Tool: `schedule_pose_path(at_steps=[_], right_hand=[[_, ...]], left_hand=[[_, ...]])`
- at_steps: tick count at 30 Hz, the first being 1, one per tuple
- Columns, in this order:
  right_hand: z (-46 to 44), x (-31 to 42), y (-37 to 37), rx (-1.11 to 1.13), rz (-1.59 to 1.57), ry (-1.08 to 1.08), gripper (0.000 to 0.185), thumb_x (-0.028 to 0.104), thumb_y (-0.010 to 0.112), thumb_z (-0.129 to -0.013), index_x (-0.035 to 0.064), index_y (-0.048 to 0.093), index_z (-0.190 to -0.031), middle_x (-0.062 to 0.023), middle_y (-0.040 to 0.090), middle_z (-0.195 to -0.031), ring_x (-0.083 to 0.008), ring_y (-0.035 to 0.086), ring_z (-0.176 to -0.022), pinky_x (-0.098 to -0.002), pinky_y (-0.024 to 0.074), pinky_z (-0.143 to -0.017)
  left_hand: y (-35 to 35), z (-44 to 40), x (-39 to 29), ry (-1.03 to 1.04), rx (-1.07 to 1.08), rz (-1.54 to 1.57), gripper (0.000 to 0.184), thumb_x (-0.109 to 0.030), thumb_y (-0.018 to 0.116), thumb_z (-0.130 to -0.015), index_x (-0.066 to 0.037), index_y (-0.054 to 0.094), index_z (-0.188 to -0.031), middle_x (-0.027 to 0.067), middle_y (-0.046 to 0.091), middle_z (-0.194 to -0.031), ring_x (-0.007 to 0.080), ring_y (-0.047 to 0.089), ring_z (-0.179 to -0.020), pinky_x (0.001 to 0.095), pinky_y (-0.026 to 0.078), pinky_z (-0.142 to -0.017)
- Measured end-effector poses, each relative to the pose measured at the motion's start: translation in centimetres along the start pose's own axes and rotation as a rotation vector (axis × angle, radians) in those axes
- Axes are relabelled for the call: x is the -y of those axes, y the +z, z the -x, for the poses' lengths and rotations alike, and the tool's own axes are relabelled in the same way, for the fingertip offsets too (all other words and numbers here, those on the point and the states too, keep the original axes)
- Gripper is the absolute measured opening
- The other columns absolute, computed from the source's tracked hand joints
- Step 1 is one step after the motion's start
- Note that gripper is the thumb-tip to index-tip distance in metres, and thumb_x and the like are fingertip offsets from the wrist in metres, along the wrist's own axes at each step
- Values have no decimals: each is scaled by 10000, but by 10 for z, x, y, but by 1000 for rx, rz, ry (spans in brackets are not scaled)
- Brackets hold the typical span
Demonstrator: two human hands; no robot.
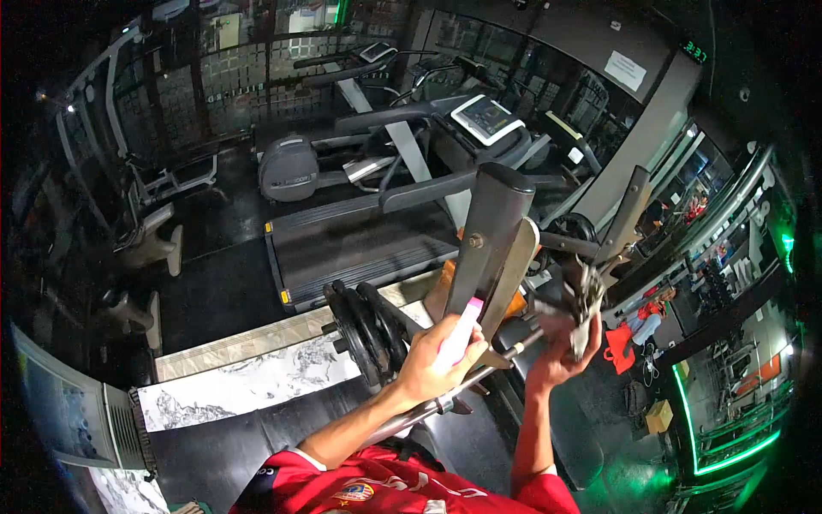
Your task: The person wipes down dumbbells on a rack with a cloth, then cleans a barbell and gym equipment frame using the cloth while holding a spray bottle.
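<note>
My left hand (pixel 435 360) is closed around a slim white object with a pink end (pixel 460 336); its exact kind is unclear. This hand is in front of a dark rack upright (pixel 488 231) and above a metal barbell (pixel 413 418). Bunched in my right hand (pixel 555 364) is a grey-white cloth (pixel 587 304), blurred by motion, raised to the right of the upright. The cloth hides part of what lies behind it, and whether it touches the second rack upright (pixel 623 218) cannot be made out.
Black weight plates (pixel 364 330) sit at the barbell's left end. Beyond the rack stands a treadmill (pixel 368 244) with a console (pixel 486 118). A black padded bench (pixel 561 437) is below my right hand. A red bag (pixel 618 347) and a yellow box (pixel 658 417) lie to the right.
</note>
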State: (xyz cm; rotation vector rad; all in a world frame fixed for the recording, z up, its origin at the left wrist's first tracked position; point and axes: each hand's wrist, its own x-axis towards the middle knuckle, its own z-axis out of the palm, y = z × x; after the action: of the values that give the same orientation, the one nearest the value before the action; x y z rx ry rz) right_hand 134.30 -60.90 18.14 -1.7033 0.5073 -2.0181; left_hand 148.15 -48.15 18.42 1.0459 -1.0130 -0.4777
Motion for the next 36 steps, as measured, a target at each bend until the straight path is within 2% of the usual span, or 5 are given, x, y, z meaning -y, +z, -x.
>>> schedule_pose_path(at_steps=[5, 20, 24, 31, 36], right_hand=[[-91, 39, 86, 405, 530, -645, 549, -88, 607, -608, 84, 623, -1130, -207, 521, -1246, -373, 494, -1167, -456, 377, -1010], [39, -9, 7, 1450, 1096, -515, 384, 131, 485, -801, 65, 552, -1174, -194, 593, -1087, -288, 537, -1107, -511, 134, -1128], [27, 7, 13, 1644, 879, -107, 390, 94, 546, -753, 146, 566, -1139, -118, 613, -887, -276, 627, -860, -417, 511, -788], [-97, 19, 95, 598, 598, -803, 549, 6, 631, -587, 156, 628, -1115, -134, 578, -1093, -320, 555, -1043, -469, 434, -967], [-134, 22, 148, 709, 639, -524, 329, 73, 605, -747, 121, 606, -1072, -153, 599, -1063, -306, 599, -960, -394, 510, -800]], left_hand=[[-4, 25, 10, -69, 39, -16, 156, -85, 648, -838, -31, 578, -967, 29, 597, -711, 82, 572, -593, 242, 459, -543], [-54, 88, 23, -295, -38, 75, 140, -58, 625, -855, -27, 566, -979, 21, 610, -780, 59, 571, -574, 215, 462, -518], [-58, 96, 26, -295, -72, 82, 120, -41, 615, -854, -23, 570, -964, 24, 611, -771, 62, 573, -574, 214, 461, -518], [-58, 100, 29, -294, -114, 96, 102, -38, 610, -854, -24, 573, -948, 22, 610, -740, 65, 573, -574, 232, 464, -540], [-57, 103, 27, -267, -141, 117, 137, -44, 600, -866, -10, 546, -988, 29, 614, -774, 67, 582, -575, 222, 471, -520]])
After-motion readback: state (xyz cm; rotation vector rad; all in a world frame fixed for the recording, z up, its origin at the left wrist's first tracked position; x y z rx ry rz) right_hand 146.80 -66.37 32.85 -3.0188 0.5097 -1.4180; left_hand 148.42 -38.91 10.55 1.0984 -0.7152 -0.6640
